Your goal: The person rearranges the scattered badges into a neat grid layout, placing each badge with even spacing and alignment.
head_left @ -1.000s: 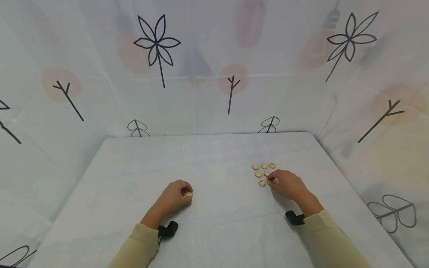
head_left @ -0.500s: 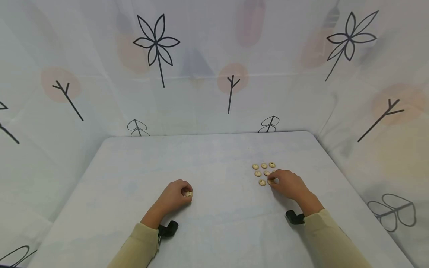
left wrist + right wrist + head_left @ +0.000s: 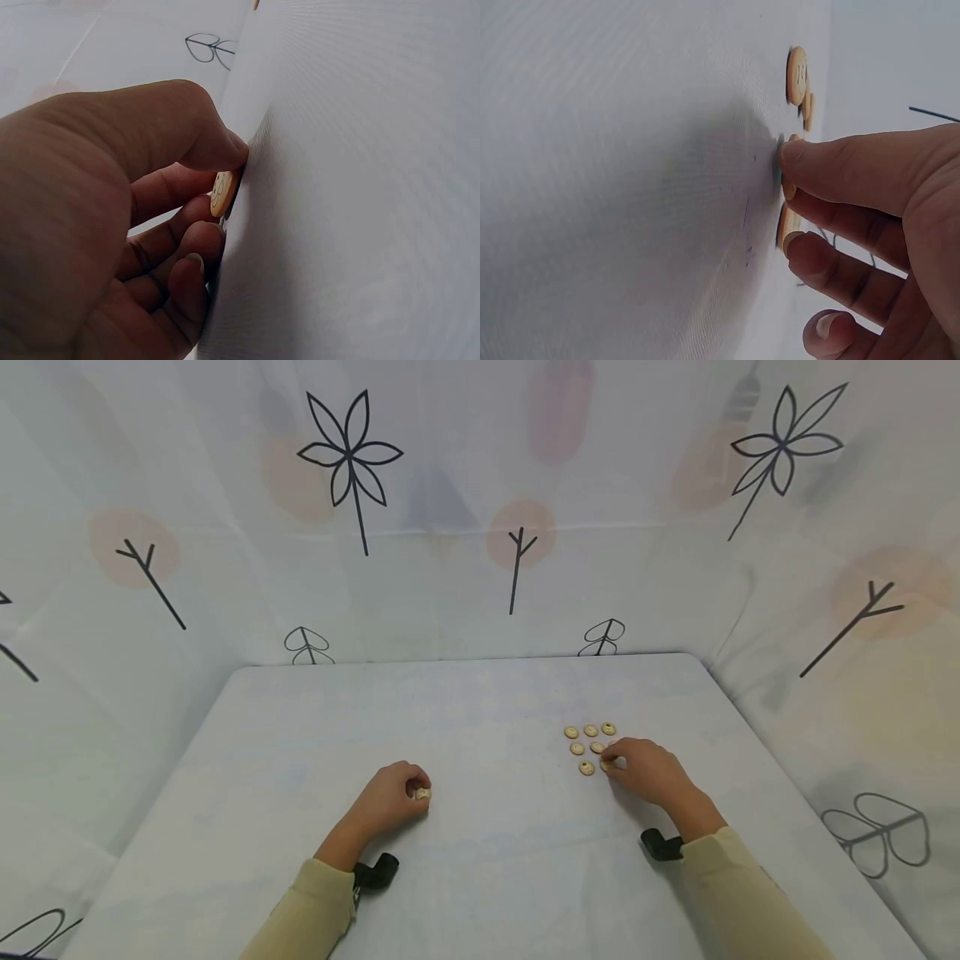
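My left hand (image 3: pixel 393 797) rests on the white table left of centre, thumb and fingers around a small round wooden disc (image 3: pixel 226 191). In the left wrist view this disc is tilted on edge against the cloth, with a carved mark on its face. Over at the right, my right hand (image 3: pixel 645 768) pinches another wooden disc (image 3: pixel 790 186) between thumb and forefinger, low on the tabletop. That disc is at the near right corner of a grid of similar discs (image 3: pixel 591 731), partly covered by my fingers. A neighbouring disc (image 3: pixel 797 75) shows an engraved mark.
The table (image 3: pixel 480 877) has a white cover and meets a patterned white curtain (image 3: pixel 442 593) at the back and sides. A black wrist mount (image 3: pixel 377 872) is strapped below the left hand, another black mount (image 3: pixel 660 846) below the right.
My right hand has shifted very slightly rightward with the disc in its fingers. The left hand keeps its place and its hold.
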